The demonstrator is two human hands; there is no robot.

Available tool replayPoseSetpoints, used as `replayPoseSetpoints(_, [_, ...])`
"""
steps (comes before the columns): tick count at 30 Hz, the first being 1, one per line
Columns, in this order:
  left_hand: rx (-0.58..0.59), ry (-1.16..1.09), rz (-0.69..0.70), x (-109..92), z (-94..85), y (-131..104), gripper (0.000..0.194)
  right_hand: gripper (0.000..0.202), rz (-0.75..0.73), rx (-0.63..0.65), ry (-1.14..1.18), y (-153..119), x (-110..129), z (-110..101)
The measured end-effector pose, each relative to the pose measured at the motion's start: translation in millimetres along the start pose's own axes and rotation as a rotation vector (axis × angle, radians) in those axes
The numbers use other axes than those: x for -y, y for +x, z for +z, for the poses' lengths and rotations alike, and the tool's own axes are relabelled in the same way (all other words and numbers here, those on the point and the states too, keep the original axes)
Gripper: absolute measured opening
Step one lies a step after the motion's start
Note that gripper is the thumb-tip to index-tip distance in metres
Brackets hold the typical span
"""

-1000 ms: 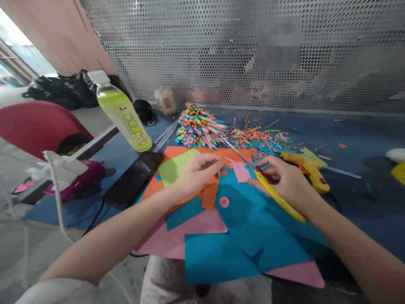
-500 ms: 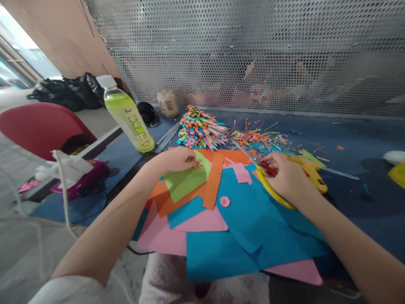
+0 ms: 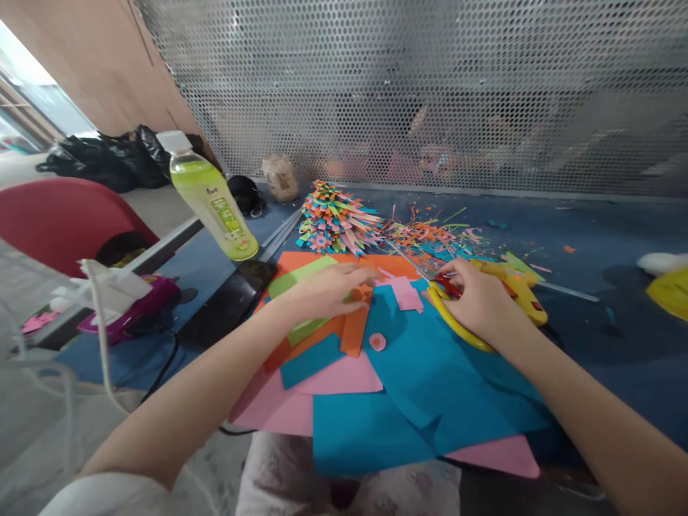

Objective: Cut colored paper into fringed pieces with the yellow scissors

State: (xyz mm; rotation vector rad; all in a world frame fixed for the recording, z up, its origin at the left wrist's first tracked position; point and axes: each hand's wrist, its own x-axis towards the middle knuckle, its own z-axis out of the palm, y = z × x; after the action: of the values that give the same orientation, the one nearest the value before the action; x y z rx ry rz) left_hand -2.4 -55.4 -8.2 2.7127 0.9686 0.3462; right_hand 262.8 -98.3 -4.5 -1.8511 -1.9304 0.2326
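My left hand (image 3: 344, 288) reaches across the green paper (image 3: 312, 328) with its fingers stretched out, palm down, over the upper end of an orange paper strip (image 3: 353, 335). No held thing shows in it. In my right hand (image 3: 471, 297) is a pair of scissors (image 3: 456, 326) with yellow and red handles, its blades pointing away to the upper left. Between the hands lie a pink paper piece (image 3: 407, 294) and a small round pink paper flower (image 3: 378, 342) on blue sheets (image 3: 424, 373). Behind them stands a cone-shaped tree of colourful paper (image 3: 336, 222).
Paper scraps (image 3: 430, 236) are heaped right of the tree. A yellow glue gun (image 3: 524, 294) lies beyond my right hand. On the left are a green drink bottle (image 3: 215, 204), a black phone-like slab (image 3: 228, 304) and a purple tissue box (image 3: 129, 308). Perforated metal (image 3: 408, 72) rises behind.
My left hand has moved right, from the green paper toward the orange strip, and its pinched fingers have opened. The small orange piece no longer shows. My right hand keeps the scissors in place.
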Motion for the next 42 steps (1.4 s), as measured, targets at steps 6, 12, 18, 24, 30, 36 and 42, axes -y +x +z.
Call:
replayPoseSetpoints(6, [0.05, 0.001, -0.069, -6, 15.1, 8, 0.049, 0.028, 0.008, 0.005, -0.03, 0, 2, -2])
replayPoseSetpoints(12, [0.008, 0.093, -0.081, -10, 20.3, 13, 0.04, 0.024, -0.003, -0.004, -0.028, 0, 0, -1])
replayPoseSetpoints(18, [-0.071, -0.024, -0.127, -8, 23.3, 12, 0.036, 0.024, 0.021, -0.004, -0.001, 1, 1, -5])
replayPoseSetpoints(24, [-0.321, -0.237, -0.153, 3, 21.0, 46, 0.032, 0.02, -0.016, -0.037, 0.002, 2, -1, -13])
replayPoseSetpoints(30, [-0.364, -0.294, -0.129, 6, 29.7, 99, 0.021, 0.02, 0.0, -0.012, 0.066, 4, -6, -11])
replayPoseSetpoints(36, [-0.35, -0.257, -0.151, 14, 28.2, 88, 0.035, 0.022, 0.053, -0.011, 0.029, 7, -5, -11])
replayPoseSetpoints(42, [-0.162, -0.112, -0.053, 15, 29.9, 73, 0.052, 0.024, 0.075, -0.05, 0.043, 9, -7, -14])
